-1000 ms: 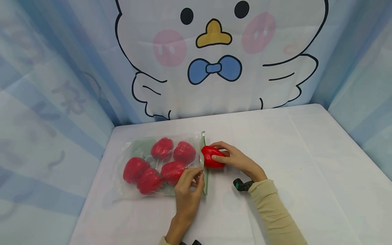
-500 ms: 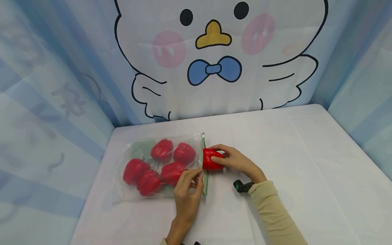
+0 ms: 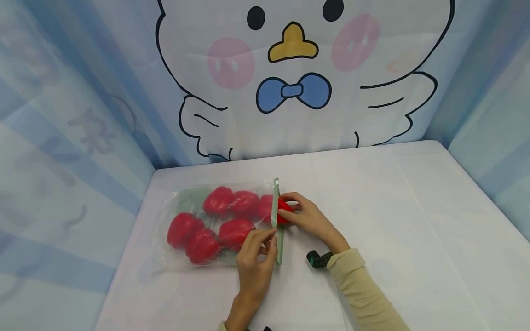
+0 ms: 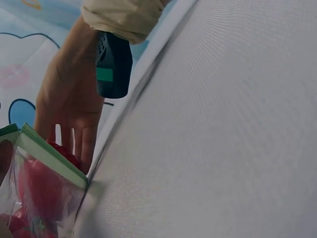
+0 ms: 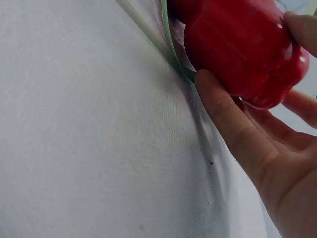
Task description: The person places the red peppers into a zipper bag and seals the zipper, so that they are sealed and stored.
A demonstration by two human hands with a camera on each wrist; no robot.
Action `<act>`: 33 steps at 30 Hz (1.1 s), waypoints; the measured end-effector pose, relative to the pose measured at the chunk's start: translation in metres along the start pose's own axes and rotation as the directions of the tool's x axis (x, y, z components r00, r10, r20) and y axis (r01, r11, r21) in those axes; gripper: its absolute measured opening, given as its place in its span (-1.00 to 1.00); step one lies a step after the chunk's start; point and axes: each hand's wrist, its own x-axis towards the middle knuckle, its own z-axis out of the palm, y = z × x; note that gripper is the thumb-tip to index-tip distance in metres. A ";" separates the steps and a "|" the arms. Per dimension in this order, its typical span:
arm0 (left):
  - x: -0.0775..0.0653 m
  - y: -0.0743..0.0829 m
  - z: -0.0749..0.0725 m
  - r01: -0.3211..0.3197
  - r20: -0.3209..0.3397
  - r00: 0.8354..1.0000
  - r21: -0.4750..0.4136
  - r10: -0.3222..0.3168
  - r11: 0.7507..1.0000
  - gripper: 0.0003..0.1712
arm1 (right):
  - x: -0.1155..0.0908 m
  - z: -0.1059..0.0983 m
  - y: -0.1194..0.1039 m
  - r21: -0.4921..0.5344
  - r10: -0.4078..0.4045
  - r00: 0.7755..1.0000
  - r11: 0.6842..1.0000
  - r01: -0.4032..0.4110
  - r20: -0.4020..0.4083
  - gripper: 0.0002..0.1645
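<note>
A clear zip bag (image 3: 165,257) with a green-edged mouth lies flat, holding several red bell peppers (image 3: 184,230). Pinched at the near part of its mouth is the bag's edge, between the thumb and fingers of my left hand (image 3: 254,266). My right hand (image 3: 308,218) grips one more red bell pepper (image 5: 242,49) at its right end. That pepper is partly inside the mouth; its left part shows through the plastic in the head view. In the left wrist view the green strip (image 4: 52,158) crosses in front of the pepper and right fingers.
A white-covered table (image 3: 393,220) lies beneath everything. Behind it hangs a curtain (image 3: 232,128) with a cartoon bird, and blue curtains (image 3: 62,184) stand at the sides. A dark wrist device (image 3: 318,259) sits at the right wrist.
My right hand has moved left, pushing the pepper from outside the bag's mouth partly into it. One pepper inside has shifted left against its neighbour. My left hand stays at the mouth.
</note>
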 end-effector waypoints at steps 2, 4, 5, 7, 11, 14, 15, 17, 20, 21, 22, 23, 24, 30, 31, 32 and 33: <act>0.001 0.000 0.000 -0.006 0.000 1.000 -0.001 0.006 1.000 -0.61 | 0.000 -0.001 0.001 0.010 -0.006 1.000 1.000 0.006 -0.003 -0.27; 0.002 0.000 0.001 -0.009 -0.002 1.000 -0.002 0.009 1.000 -0.60 | 0.000 -0.001 0.001 0.030 -0.008 1.000 1.000 0.008 -0.014 -0.23; 0.001 0.000 0.001 -0.011 -0.004 1.000 -0.003 0.011 1.000 -0.60 | 0.000 -0.001 0.002 0.044 -0.007 1.000 0.999 0.008 -0.020 -0.22; 0.001 0.000 0.001 -0.018 -0.010 1.000 -0.006 0.018 1.000 -0.60 | 0.001 0.000 0.002 0.074 -0.007 0.999 0.997 0.009 -0.038 -0.20; 0.001 0.000 0.001 -0.017 -0.011 1.000 -0.006 0.017 1.000 -0.60 | 0.003 0.006 0.004 0.108 0.008 0.996 0.994 0.002 -0.094 -0.26; 0.001 0.000 0.001 -0.014 -0.011 1.000 -0.008 0.014 1.000 -0.60 | 0.004 0.012 0.003 0.105 0.017 0.988 0.994 -0.001 -0.154 -0.34; 0.001 -0.001 0.001 -0.016 -0.012 1.000 -0.011 0.016 1.000 -0.60 | 0.005 0.014 0.002 0.102 0.017 0.985 0.995 0.001 -0.174 -0.36; 0.001 -0.001 0.002 -0.020 -0.017 1.000 -0.018 0.020 1.000 -0.59 | 0.005 0.019 0.000 0.102 0.014 0.978 0.995 0.008 -0.210 -0.39; 0.001 -0.002 0.002 -0.029 -0.023 0.999 -0.028 0.028 0.999 -0.58 | 0.006 0.026 -0.003 0.112 0.007 0.969 0.994 0.021 -0.249 -0.42; 0.001 -0.002 0.002 -0.031 -0.024 0.999 -0.030 0.030 0.999 -0.58 | 0.006 0.028 -0.004 0.119 0.008 0.966 0.993 0.023 -0.257 -0.42; 0.001 -0.002 0.002 -0.032 -0.025 0.999 -0.030 0.031 0.999 -0.58 | 0.006 0.030 -0.004 0.123 0.009 0.965 0.992 0.024 -0.263 -0.43; 0.001 -0.002 0.002 -0.032 -0.025 0.999 -0.029 0.032 0.999 -0.58 | 0.006 0.032 -0.005 0.130 0.013 0.963 0.991 0.022 -0.269 -0.44; 0.001 -0.001 0.002 -0.031 -0.025 0.999 -0.028 0.030 0.999 -0.59 | 0.006 0.034 -0.005 0.134 0.017 0.962 0.991 0.021 -0.274 -0.46; 0.001 -0.001 0.003 -0.034 -0.024 0.999 -0.027 0.033 0.999 -0.65 | 0.007 0.041 -0.008 0.118 -0.002 0.963 0.992 0.035 -0.269 -0.53; 0.001 -0.002 0.003 -0.036 -0.024 0.999 -0.027 0.036 0.999 -0.65 | 0.007 0.041 -0.009 0.115 -0.012 0.965 0.992 0.044 -0.261 -0.54; 0.001 -0.002 0.003 -0.038 -0.024 0.999 -0.026 0.038 0.999 -0.65 | 0.006 0.042 -0.009 0.114 -0.020 0.967 0.992 0.051 -0.253 -0.54; 0.001 -0.002 0.003 -0.040 -0.024 0.999 -0.026 0.039 0.999 -0.65 | 0.006 0.042 -0.010 0.112 -0.028 0.969 0.992 0.057 -0.246 -0.54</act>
